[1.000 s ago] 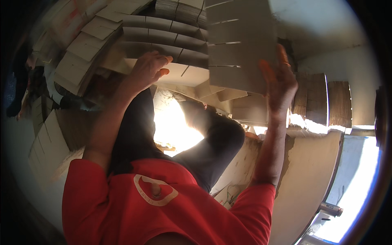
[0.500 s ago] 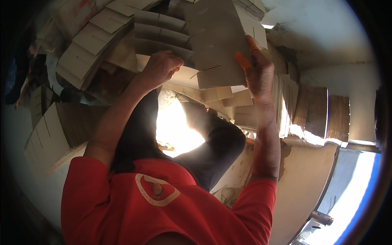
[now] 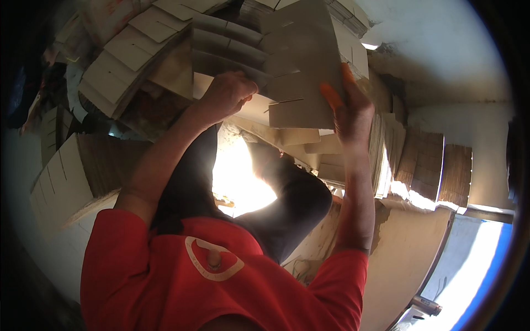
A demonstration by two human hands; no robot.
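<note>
My right hand (image 3: 353, 113), orange covers on its finger and thumb, grips the right edge of a slotted cardboard sheet (image 3: 303, 69). Short slits run across this sheet from its left side. Several cardboard strips (image 3: 229, 47) lie in rows just left of it, their right ends against or beside its slits; the frames do not settle whether they interlock. My left hand (image 3: 229, 94) is closed in front of the lowest strip, thumb and fingers pinched together. What those fingers hold is hidden.
Slotted cardboard pieces (image 3: 132, 47) lie overlapping at upper left. A cardboard stack (image 3: 110, 163) stands by my left forearm, and upright stacks (image 3: 428, 160) line the right side near a pale wall (image 3: 458, 55). Bright light falls between my bent legs (image 3: 292, 193).
The sheet and strips sit slightly lower and farther right in the picture. Both hands have shifted with them, the left a little rightward. Their grips look the same.
</note>
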